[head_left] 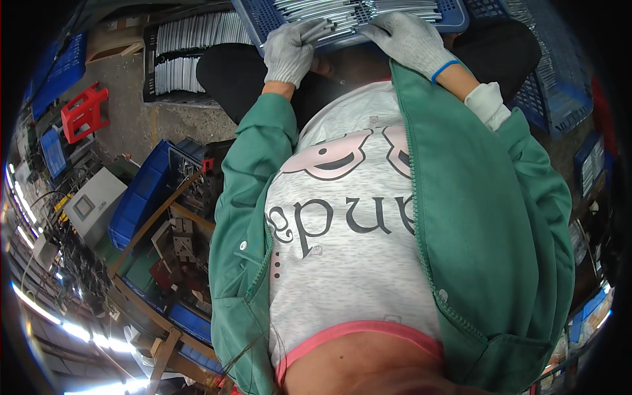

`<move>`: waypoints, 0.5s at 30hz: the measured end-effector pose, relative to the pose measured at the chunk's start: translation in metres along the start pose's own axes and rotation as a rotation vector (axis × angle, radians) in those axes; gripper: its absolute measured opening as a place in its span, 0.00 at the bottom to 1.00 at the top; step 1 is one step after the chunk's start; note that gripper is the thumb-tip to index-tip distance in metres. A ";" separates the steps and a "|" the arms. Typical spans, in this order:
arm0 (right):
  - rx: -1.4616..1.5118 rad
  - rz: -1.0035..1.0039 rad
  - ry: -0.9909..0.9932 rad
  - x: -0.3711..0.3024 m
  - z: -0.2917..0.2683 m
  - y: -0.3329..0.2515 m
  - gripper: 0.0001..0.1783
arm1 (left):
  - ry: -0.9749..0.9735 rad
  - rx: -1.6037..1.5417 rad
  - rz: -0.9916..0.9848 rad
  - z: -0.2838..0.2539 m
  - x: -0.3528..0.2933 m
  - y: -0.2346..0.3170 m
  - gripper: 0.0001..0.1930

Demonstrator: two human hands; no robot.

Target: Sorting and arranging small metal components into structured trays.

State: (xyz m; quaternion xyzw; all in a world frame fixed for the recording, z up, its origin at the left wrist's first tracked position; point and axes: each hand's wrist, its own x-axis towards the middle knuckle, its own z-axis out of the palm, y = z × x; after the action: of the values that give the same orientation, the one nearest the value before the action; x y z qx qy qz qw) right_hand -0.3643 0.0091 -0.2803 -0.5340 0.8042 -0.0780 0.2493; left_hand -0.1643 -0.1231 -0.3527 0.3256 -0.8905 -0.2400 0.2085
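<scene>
A blue plastic crate (453, 18) sits at the top of the head view, holding thin silvery metal tubes (309, 8) in two side-by-side groups. My left hand (288, 54), in a pale knitted glove, is closed round a few metal tubes (321, 30) at the crate's near edge; their ends stick out to the right of the fist. My right hand (409, 45), gloved alike with a blue cuff, reaches over the near rim. Its bent fingers press together at the ends of the right-hand tubes, and their tips are partly hidden.
A dark tray (150, 72) of stacked tubes lies on the floor at left, near a red stool (84, 112). Another blue crate (559, 99) stands at right. At lower left are a blue bin (139, 191), a grey control box (93, 204) and a wooden-framed bench (155, 230).
</scene>
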 end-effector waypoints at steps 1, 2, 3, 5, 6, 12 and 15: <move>0.000 -0.011 0.000 0.002 0.002 -0.001 0.24 | 0.007 0.007 -0.005 0.001 0.002 -0.006 0.18; -0.010 -0.030 0.003 0.003 0.004 -0.001 0.24 | -0.027 0.067 -0.046 0.003 0.005 -0.012 0.18; -0.023 -0.036 0.007 0.002 0.008 0.002 0.25 | -0.068 0.117 -0.079 0.008 0.008 -0.016 0.17; -0.047 -0.052 0.014 0.001 0.012 0.005 0.25 | -0.147 0.219 -0.149 0.015 0.010 -0.024 0.17; -0.046 -0.044 0.017 0.001 0.011 0.006 0.25 | -0.150 0.216 -0.142 0.014 0.012 -0.021 0.17; 0.005 -0.059 0.070 -0.007 0.000 0.002 0.23 | -0.224 0.008 -0.068 -0.006 0.005 -0.007 0.14; 0.033 -0.083 0.076 -0.011 -0.006 -0.002 0.22 | -0.179 -0.352 -0.007 -0.011 0.000 -0.005 0.10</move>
State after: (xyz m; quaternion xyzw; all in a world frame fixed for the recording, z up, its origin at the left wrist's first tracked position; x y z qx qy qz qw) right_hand -0.3627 0.0172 -0.2708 -0.5592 0.7888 -0.1218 0.2241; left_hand -0.1557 -0.1296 -0.3467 0.2647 -0.8485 -0.4209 0.1812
